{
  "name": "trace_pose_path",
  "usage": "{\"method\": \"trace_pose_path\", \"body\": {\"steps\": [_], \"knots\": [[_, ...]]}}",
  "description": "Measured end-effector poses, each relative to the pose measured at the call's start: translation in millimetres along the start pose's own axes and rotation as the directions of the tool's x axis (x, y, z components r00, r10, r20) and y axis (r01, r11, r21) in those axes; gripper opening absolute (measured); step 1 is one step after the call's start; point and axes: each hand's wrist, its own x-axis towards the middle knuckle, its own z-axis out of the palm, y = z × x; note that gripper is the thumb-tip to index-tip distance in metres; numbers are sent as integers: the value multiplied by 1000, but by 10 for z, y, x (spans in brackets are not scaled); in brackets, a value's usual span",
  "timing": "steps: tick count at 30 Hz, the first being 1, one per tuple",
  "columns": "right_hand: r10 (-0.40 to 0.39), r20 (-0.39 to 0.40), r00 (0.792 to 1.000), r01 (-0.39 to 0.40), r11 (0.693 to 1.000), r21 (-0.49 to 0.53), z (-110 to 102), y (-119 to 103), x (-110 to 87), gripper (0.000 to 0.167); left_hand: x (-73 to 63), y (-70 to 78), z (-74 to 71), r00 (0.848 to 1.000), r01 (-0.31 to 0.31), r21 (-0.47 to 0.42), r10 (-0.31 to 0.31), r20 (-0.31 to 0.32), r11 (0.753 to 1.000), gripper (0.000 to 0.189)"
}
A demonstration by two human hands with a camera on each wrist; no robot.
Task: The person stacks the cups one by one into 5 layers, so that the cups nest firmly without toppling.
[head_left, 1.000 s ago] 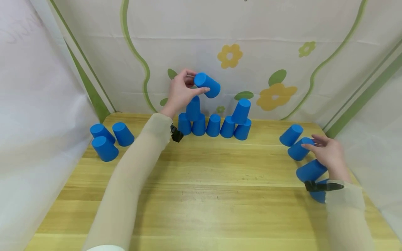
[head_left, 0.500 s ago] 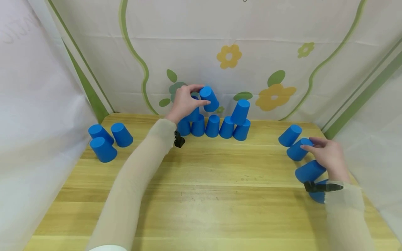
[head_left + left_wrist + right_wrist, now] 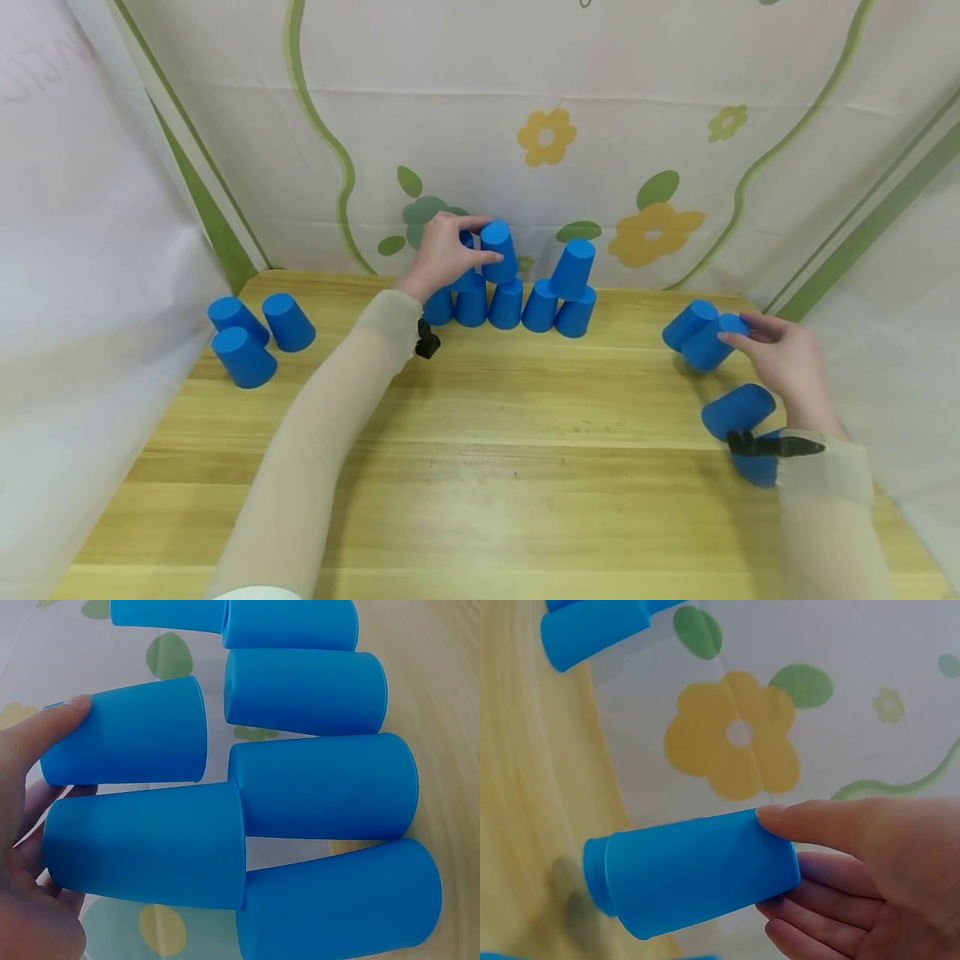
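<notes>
My left hand (image 3: 444, 254) pinches an upside-down blue cup (image 3: 498, 250) near its top, thumb in front and fingers behind. In the left wrist view this cup (image 3: 142, 735) hangs close over the joint of two bottom-row cups, beside a second-row cup (image 3: 150, 847). The bottom row of several blue cups (image 3: 506, 304) stands along the table's back, with another second-row cup (image 3: 573, 269) at its right. My right hand (image 3: 787, 362) grips a blue cup (image 3: 707, 343) by its narrow end, tilted and raised off the table. Behind it stands another blue cup (image 3: 684, 323).
Three upside-down cups (image 3: 243, 358) stand together at the table's left. Two more cups (image 3: 738, 411) are near my right wrist, one partly hidden by the black wrist strap (image 3: 776, 444). A white flowered curtain (image 3: 480, 100) hangs behind the wooden table (image 3: 525, 500).
My left hand has lowered its cup from above the row down to second-row height, turning it more upright. My right hand has lifted its cup slightly off the table, toward the cup behind.
</notes>
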Motion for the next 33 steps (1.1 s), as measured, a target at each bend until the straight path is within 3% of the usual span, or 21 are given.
{"method": "trace_pose_path", "body": {"steps": [8, 14, 23, 27, 33], "knots": [[-82, -82, 993, 80, 997, -23, -76, -364, -144, 77, 22, 1, 11, 1000, -4, 32, 4, 17, 999, 59], [-100, -75, 992, 100, 995, -2, -43, -593, -236, 77, 45, 23, 5, 999, -20, 24, 19, 44, 1000, 55], [-189, -47, 981, 193, 978, 84, 76, -832, -240, 70, 61, -5, 3, 998, -20, 34, 19, 52, 999, 53], [-269, -55, 962, 274, 944, 182, 177, -969, -209, 62, 77, -24, 2, 998, -11, 36, 9, 67, 999, 54], [-370, -57, 927, 366, 861, 353, 325, -1233, -179, 53, 92, -25, -2, 997, -14, 44, 11, 79, 999, 54]]}}
